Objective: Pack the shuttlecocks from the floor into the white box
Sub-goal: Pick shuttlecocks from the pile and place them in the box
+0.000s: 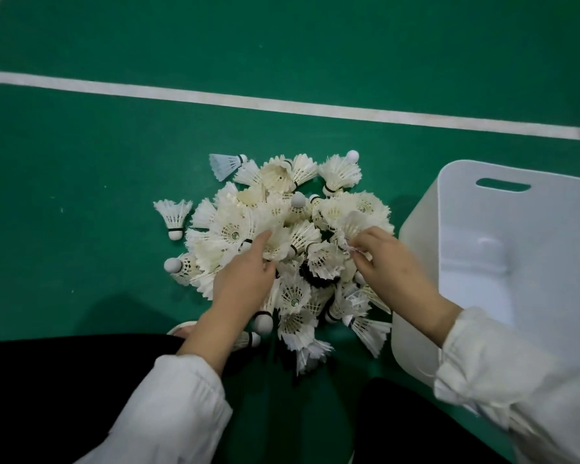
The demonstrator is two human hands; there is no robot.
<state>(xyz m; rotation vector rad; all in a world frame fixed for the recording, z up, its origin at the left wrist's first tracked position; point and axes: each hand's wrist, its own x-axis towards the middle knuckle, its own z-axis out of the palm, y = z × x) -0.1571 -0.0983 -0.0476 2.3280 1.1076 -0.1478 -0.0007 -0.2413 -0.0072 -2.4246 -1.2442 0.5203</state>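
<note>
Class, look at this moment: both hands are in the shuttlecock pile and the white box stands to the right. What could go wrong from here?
1. The pile of shuttlecocks is tangled, so pulling with the right hand or left hand may bend feathers.
2. The stray shuttlecock lying apart on the left could be overlooked.
3. The white box appears tilted towards the pile; a knock from the sleeve might tip it.

I can read no text anywhere. A few shuttlecocks in the pile carry a small round green-and-dark sticker inside the feather cone, one at and another at, but any lettering on them is too small and blurred to make out.
</note>
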